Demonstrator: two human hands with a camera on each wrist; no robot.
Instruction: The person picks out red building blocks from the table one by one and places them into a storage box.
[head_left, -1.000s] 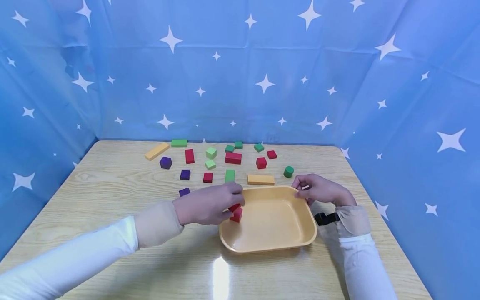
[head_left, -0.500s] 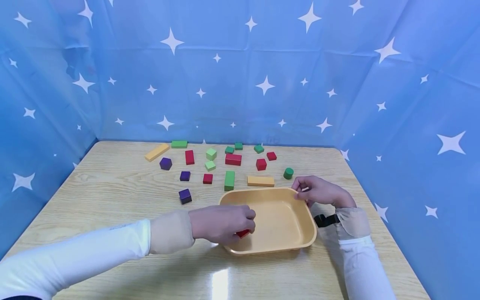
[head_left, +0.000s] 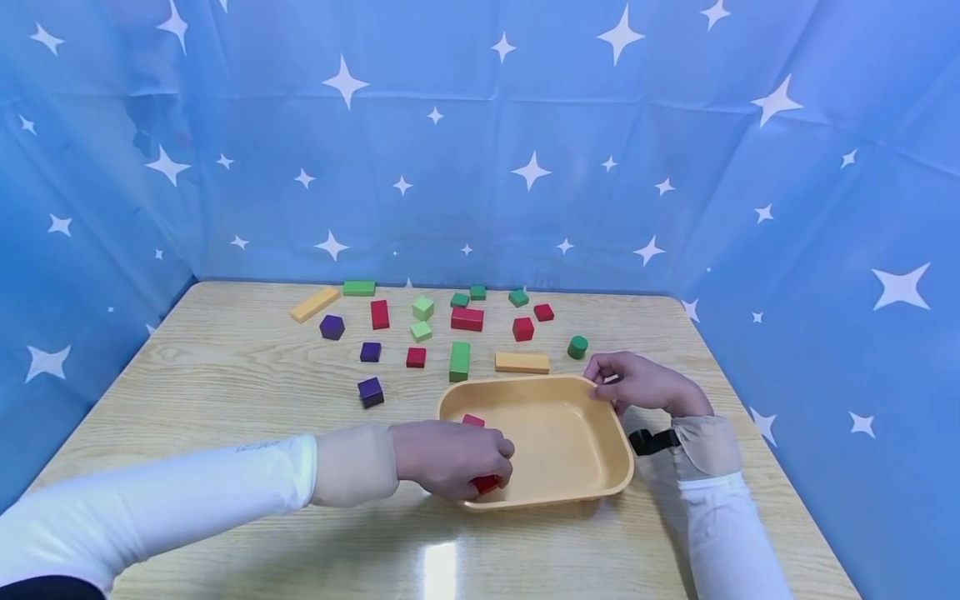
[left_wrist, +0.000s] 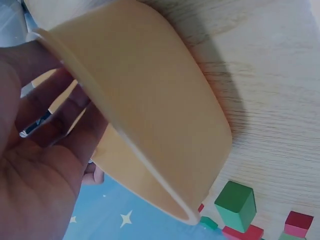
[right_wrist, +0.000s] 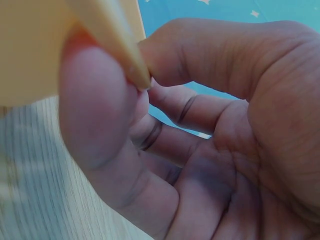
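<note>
My left hand (head_left: 453, 460) reaches over the left rim into a tan plastic tray (head_left: 558, 442). Its curled fingers pinch a red block (head_left: 485, 483) low near the tray's front left corner. Another red block (head_left: 472, 421) lies inside the tray just behind that hand, partly covered by it. In the left wrist view the fingers (left_wrist: 82, 132) pass behind the tray rim, so the held block is hidden there. My right hand (head_left: 647, 383) grips the tray's far right corner; in the right wrist view the rim (right_wrist: 131, 60) sits between thumb and fingers.
Wooden blocks are spread behind the tray: purple blocks (head_left: 371, 392) at left, a green block (head_left: 460, 362) and a yellow plank (head_left: 522, 362) close to the far rim, a green cylinder (head_left: 577, 347) near my right hand. A blue star-patterned curtain (head_left: 480, 167) borders the table.
My left hand has moved toward the front of the tray with one red block. Another red block, earlier at its fingers, now lies in the tray. The right hand keeps its place.
</note>
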